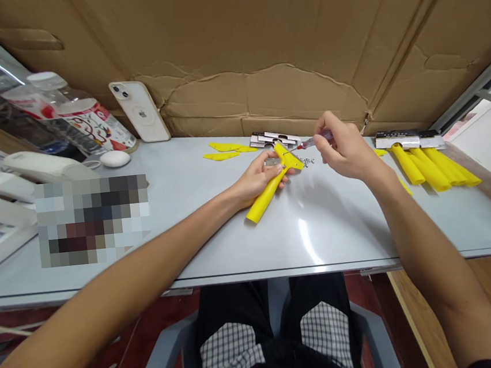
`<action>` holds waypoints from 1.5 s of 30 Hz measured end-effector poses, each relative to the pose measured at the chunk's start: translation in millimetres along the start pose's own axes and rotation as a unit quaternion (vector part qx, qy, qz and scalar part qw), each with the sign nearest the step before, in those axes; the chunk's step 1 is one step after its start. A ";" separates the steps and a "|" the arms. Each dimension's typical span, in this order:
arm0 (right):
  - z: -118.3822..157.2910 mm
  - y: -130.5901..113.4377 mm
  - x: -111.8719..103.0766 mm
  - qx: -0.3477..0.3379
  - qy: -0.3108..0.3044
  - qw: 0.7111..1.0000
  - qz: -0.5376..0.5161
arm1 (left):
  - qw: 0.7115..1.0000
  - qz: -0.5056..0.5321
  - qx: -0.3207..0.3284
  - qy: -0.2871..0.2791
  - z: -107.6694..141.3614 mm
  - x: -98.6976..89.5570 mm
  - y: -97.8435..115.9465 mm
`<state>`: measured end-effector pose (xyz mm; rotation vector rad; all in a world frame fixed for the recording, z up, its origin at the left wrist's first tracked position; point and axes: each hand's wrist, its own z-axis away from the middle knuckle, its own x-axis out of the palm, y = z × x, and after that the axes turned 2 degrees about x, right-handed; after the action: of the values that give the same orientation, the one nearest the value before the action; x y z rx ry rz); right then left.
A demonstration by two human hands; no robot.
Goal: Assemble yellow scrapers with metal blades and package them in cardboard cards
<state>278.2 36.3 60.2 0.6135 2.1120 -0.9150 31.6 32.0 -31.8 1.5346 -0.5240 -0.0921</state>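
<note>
My left hand (256,177) is closed around a yellow plastic scraper handle (264,196), with a flared head pointing away from me. Holes show in that head. In my right hand (340,149) is a screwdriver (308,142) with a clear, reddish handle, held in a pinch. Its thin shaft reaches left to the flared head, and the tip seems to touch it near a hole. Small screws (308,162) lie in a loose pile just right of the head. Behind it are flat yellow pieces (222,156) and packaged metal blades (273,139).
Several yellow handles (444,170) lie at the right, by more dark-and-white blade packs (410,139). A phone (141,112) leans on the cardboard wall (240,34). At the left stand bottles (92,123), a white mouse (115,158) and a blurred-out patch.
</note>
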 end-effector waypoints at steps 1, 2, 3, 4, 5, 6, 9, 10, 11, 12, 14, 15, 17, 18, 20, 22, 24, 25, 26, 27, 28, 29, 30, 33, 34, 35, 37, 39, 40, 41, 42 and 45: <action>-0.7 1.3 0.9 -0.001 0.010 1.000 0.008 | 1.000 -0.001 -0.001 0.000 0.0 -0.1 0.0; -1.5 2.8 1.8 0.000 0.023 1.000 0.021 | 1.000 -0.002 -0.002 0.001 0.0 -0.1 0.0; -2.2 4.4 2.5 0.002 0.036 0.999 0.036 | 1.000 -0.001 -0.004 0.001 0.0 0.0 0.0; -2.7 5.8 2.9 0.006 0.047 0.998 0.051 | 1.000 0.000 -0.004 0.002 0.0 0.1 0.0; -2.8 6.6 3.0 0.009 0.052 0.997 0.060 | 1.000 0.001 -0.004 0.003 0.0 0.2 0.0; -2.6 6.7 2.6 0.011 0.052 0.997 0.063 | 1.000 0.001 -0.003 0.004 0.1 0.5 0.0; -0.5 3.6 0.3 0.003 0.032 0.999 0.042 | 1.000 -0.001 0.000 0.007 0.4 1.2 0.2; 0.2 2.1 -0.4 -0.002 0.022 0.999 0.032 | 1.000 -0.002 0.000 0.006 0.5 1.4 0.4; 0.7 0.9 -0.7 -0.008 0.013 1.000 0.023 | 1.000 -0.002 0.000 0.005 0.6 1.4 0.5; 0.9 0.2 -0.7 -0.011 0.006 1.000 0.016 | 1.000 -0.002 -0.001 0.003 0.6 1.3 0.6; 0.4 0.8 0.3 -0.013 0.001 1.000 0.007 | 1.000 0.000 -0.002 0.002 0.5 0.8 0.6; -0.2 2.1 1.1 -0.012 0.006 1.000 0.006 | 1.000 0.000 -0.003 0.001 0.5 0.5 0.5; -1.6 5.2 2.7 -0.008 0.027 1.000 0.014 | 1.000 0.000 -0.004 0.001 0.3 0.0 0.3; -2.1 6.6 3.2 -0.006 0.035 0.999 0.021 | 1.000 0.001 -0.003 0.001 0.1 -0.2 0.1; -2.4 7.6 3.1 -0.004 0.035 0.999 0.027 | 1.000 0.005 0.000 0.002 -0.1 -0.4 -0.4; -1.7 6.3 1.8 -0.003 0.020 1.000 0.021 | 1.000 0.010 0.002 0.005 -0.4 -0.6 -0.8; -0.7 4.0 0.2 -0.006 0.003 1.000 0.014 | 1.000 0.013 0.001 0.005 -0.7 -0.7 -1.1; -0.4 3.2 -0.4 -0.009 -0.002 1.000 0.013 | 1.000 0.014 0.000 0.004 -0.8 -0.7 -1.1; -0.2 2.9 -0.8 -0.012 -0.006 1.000 0.013 | 1.000 0.013 -0.001 0.003 -0.8 -0.7 -1.1; -0.1 3.1 -0.8 -0.015 -0.008 1.000 0.012 | 1.000 0.012 -0.001 0.003 -0.8 -0.7 -0.9; -0.3 3.8 -0.5 -0.017 -0.010 1.000 0.010 | 1.000 0.010 -0.001 0.004 -0.6 -0.6 -0.6; -0.5 4.8 0.1 -0.015 -0.009 1.000 0.007 | 1.000 0.009 -0.001 0.006 -0.4 -0.5 -0.3; -0.9 5.9 0.8 -0.011 -0.007 1.000 0.004 | 1.000 0.007 -0.002 0.007 -0.2 -0.4 0.0; -1.7 7.9 2.8 0.005 0.011 1.000 0.007 | 1.000 0.007 -0.003 0.004 0.3 -0.3 0.4; -1.8 7.7 3.0 0.008 0.017 1.000 0.012 | 1.000 0.007 -0.002 0.002 0.4 -0.4 0.3; -1.7 6.9 2.9 0.009 0.020 1.000 0.017 | 1.000 0.006 -0.002 0.002 0.4 -0.4 0.1; -1.2 4.4 1.9 0.004 0.014 1.000 0.019 | 1.000 0.005 -0.002 0.002 0.2 -0.4 -0.5; -0.6 2.1 0.6 -0.004 0.000 1.000 0.015 | 1.000 0.007 -0.001 0.003 -0.2 -0.3 -1.0; -0.4 1.5 0.1 -0.008 -0.004 1.000 0.013 | 1.000 0.008 -0.001 0.003 -0.5 -0.3 -1.1; -0.3 1.5 -0.2 -0.012 -0.006 1.000 0.010 | 1.000 0.008 -0.001 0.004 -0.8 -0.3 -1.2; -0.4 1.9 -0.1 -0.015 -0.005 1.000 0.008 | 1.000 0.008 -0.001 0.004 -1.0 -0.3 -1.2; -1.4 5.2 1.7 -0.020 0.011 1.000 0.007 | 1.000 0.010 -0.003 0.003 -1.2 -0.7 -1.1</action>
<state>280.0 40.9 57.5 0.6200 2.1377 -0.8600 31.7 33.3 -33.0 1.5235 -0.5342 -0.0730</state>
